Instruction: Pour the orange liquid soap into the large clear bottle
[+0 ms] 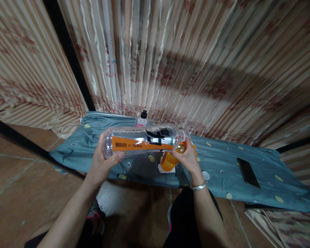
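A clear plastic bottle (142, 140) with an orange, white and black label lies level in the air above the bench. My left hand (103, 159) is closed round its base end, thumb along the near side. At the neck end, the fingers of my right hand (187, 155) are closed by the bottle's mouth and partly hidden by it. Below that hand, an orange bottle (167, 162) stands on white paper (163, 169), its upper part covered by the clear bottle and my hand. Behind the held bottle is a small bottle with a black cap (143, 114) and pink contents.
The bench has a blue-green cloth (217, 172) with a pineapple print. A black phone (248, 173) lies on its right part, and a small clear round piece (206, 175) nearer the middle. Striped curtains (155, 69) hang behind; a dark metal post (69, 55) rises at left.
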`<state>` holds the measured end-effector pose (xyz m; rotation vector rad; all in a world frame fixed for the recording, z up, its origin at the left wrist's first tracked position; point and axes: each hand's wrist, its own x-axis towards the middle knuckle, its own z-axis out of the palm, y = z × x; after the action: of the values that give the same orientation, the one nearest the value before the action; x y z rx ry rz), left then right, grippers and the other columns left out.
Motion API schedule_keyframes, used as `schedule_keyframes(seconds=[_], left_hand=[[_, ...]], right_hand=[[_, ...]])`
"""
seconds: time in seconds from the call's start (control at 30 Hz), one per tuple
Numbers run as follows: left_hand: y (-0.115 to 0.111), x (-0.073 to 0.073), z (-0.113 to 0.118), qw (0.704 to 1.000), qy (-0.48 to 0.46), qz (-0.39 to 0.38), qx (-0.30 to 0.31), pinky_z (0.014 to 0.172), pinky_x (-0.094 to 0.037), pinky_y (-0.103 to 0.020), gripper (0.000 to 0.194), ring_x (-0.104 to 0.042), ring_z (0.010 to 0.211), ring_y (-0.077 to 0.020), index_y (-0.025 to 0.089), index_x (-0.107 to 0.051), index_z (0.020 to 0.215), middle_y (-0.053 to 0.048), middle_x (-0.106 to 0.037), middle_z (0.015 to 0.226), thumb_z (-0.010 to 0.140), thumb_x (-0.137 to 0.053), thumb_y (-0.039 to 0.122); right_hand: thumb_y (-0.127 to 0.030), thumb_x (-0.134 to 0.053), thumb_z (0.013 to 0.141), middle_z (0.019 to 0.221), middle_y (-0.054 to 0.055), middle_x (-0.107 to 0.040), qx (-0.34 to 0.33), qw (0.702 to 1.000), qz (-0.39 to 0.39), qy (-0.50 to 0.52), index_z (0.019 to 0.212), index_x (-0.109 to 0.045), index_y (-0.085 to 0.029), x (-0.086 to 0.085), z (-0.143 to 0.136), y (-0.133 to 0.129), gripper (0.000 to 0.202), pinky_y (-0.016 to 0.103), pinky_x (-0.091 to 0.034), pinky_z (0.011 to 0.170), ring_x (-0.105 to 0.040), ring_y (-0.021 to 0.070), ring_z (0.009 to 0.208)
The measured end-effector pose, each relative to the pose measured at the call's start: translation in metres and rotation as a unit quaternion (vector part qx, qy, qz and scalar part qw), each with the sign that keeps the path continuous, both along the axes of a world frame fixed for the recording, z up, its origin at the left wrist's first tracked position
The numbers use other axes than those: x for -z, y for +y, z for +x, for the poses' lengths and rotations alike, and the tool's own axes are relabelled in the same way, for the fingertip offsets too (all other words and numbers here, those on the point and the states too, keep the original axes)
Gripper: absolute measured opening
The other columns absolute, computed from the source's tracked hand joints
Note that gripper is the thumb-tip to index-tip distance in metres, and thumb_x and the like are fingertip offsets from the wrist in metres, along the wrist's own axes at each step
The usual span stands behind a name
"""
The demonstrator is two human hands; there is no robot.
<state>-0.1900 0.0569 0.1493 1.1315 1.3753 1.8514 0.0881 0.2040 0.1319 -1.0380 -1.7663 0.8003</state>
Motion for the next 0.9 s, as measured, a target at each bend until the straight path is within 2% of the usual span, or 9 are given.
schedule_keyframes(seconds=[0.2, 0.33, 0.5, 0.57, 0.77, 0.9], left_hand=[[0.0015, 0.003, -0.0015, 1.0, -0.002, 0.007, -0.001, 0.094, -0.061, -0.044, 0.085, -0.069, 0.119, -0.0358, 0.023, -0.054, 0.141, -0.01, -0.07, 0.131, 0.068, -0.09, 0.046], [0.0031, 0.0016, -0.002, 1.0, -0.016, 0.014, 0.002, 0.082, -0.061, -0.035, 0.085, -0.069, 0.111, -0.0301, 0.023, -0.056, 0.14, -0.008, -0.069, 0.127, 0.066, -0.091, 0.045], [0.0033, -0.0018, -0.002, 1.0, -0.018, 0.014, 0.014, 0.06, -0.056, -0.029, 0.079, -0.063, 0.075, -0.0182, 0.022, -0.057, 0.138, -0.005, -0.07, 0.111, 0.068, -0.09, 0.042], [0.0036, -0.0031, -0.0017, 1.0, -0.014, 0.016, 0.022, 0.054, -0.052, -0.028, 0.079, -0.06, 0.068, -0.0165, 0.023, -0.056, 0.139, -0.003, -0.069, 0.104, 0.07, -0.088, 0.043], [0.0057, -0.0032, -0.0027, 1.0, -0.01, 0.022, 0.009, 0.054, -0.052, -0.026, 0.079, -0.061, 0.071, -0.0165, 0.023, -0.058, 0.138, -0.005, -0.069, 0.109, 0.068, -0.089, 0.044], [0.0062, -0.0016, -0.0039, 1.0, 0.0, 0.017, 0.004, 0.062, -0.057, -0.03, 0.08, -0.067, 0.084, -0.0222, 0.023, -0.058, 0.138, -0.007, -0.07, 0.113, 0.068, -0.088, 0.048]], right_hand=[[-0.035, -0.088, 0.067, 0.123, 0.008, -0.074, -0.006, 1.0, 0.012, 0.001, 0.135, -0.06, -0.025, -0.0006, 0.0003, -0.0008, 0.074, 0.049, -0.054, 0.107, -0.071, 0.031, 0.112], [-0.036, -0.088, 0.067, 0.124, 0.008, -0.074, -0.001, 1.0, 0.015, -0.003, 0.137, -0.059, -0.025, -0.0002, 0.0003, -0.0009, 0.077, 0.048, -0.054, 0.106, -0.071, 0.0306, 0.112], [-0.038, -0.089, 0.066, 0.123, 0.008, -0.074, 0.003, 1.0, 0.011, -0.008, 0.138, -0.059, -0.025, 0.0004, 0.0001, -0.0002, 0.079, 0.049, -0.054, 0.105, -0.071, 0.0312, 0.111], [-0.038, -0.089, 0.066, 0.124, 0.009, -0.074, -0.001, 1.0, 0.009, -0.006, 0.138, -0.059, -0.025, 0.0006, 0.0001, 0.0, 0.079, 0.049, -0.055, 0.104, -0.071, 0.0315, 0.112], [-0.037, -0.09, 0.066, 0.123, 0.009, -0.075, -0.002, 1.0, 0.007, -0.006, 0.137, -0.059, -0.024, 0.0015, 0.0007, 0.0, 0.078, 0.047, -0.056, 0.102, -0.072, 0.031, 0.11], [-0.036, -0.089, 0.067, 0.125, 0.009, -0.074, -0.004, 1.0, 0.011, -0.007, 0.14, -0.058, -0.025, 0.0017, 0.0013, 0.0001, 0.08, 0.048, -0.055, 0.105, -0.071, 0.0312, 0.113]])
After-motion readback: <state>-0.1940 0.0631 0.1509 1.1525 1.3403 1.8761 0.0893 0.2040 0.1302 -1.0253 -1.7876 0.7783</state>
